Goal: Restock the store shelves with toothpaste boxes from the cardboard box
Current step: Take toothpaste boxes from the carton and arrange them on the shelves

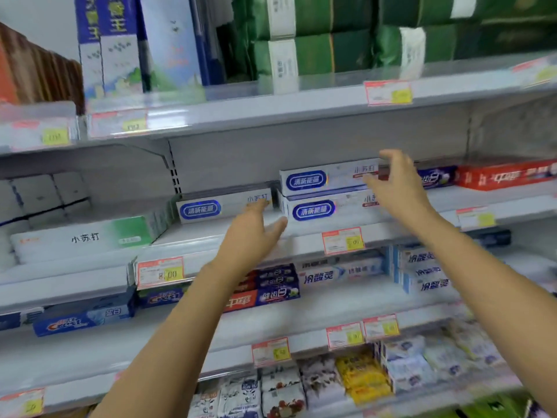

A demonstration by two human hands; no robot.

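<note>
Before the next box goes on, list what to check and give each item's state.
1. Left hand free: ok, fingers straight, tips at the right end of the single white box, holding nothing.
2. Right hand free: ok, fingers spread in front of the stack of two boxes, holding nothing.
3. Room on the single white box: ok, nothing lies on it; the stack beside it is one box higher.
4. Stack squared up: cannot tell, the picture is blurred.
5. Cardboard box within reach: cannot tell, not in view.
</note>
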